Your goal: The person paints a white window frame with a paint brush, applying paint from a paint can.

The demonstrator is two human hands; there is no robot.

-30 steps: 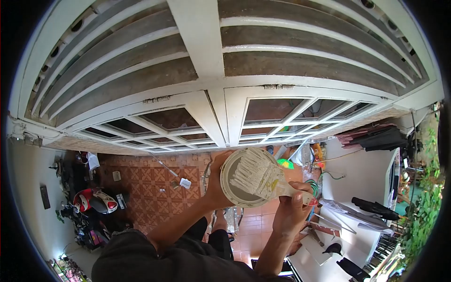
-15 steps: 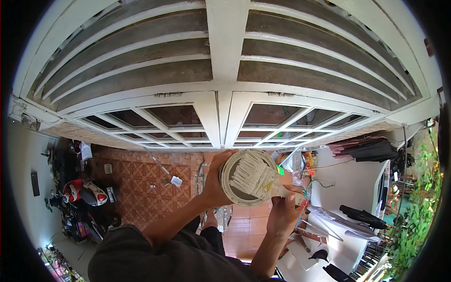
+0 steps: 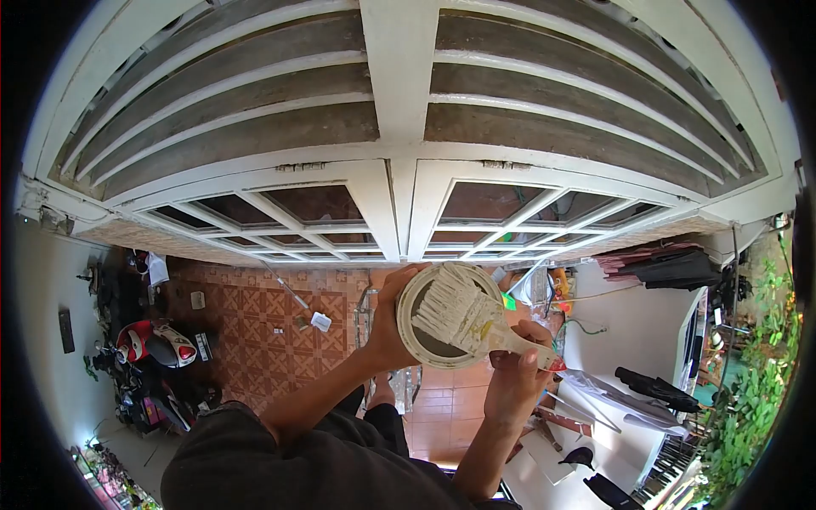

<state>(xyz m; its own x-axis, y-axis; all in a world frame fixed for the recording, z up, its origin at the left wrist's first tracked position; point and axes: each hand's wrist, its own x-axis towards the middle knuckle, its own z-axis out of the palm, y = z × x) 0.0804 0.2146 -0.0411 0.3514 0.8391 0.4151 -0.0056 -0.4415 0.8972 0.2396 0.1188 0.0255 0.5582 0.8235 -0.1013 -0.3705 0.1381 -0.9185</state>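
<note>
Both hands busy — left hand [image 3: 387,327] grips paint can [image 3: 421,336], right hand [image 3: 514,382] holds brush [image 3: 463,314], seemingly paint-loaded.

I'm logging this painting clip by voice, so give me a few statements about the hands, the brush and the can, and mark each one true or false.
1. The left hand grips the side of the paint can. True.
2. The right hand holds the paintbrush by its handle. True.
3. The brush bristles are coated in red paint. False: they are whitish.
4. The brush is pressed against the white window frame. False: its bristles lie over the open top of the can.
5. A red and white helmet lies on the tiled floor far below. True.
</note>
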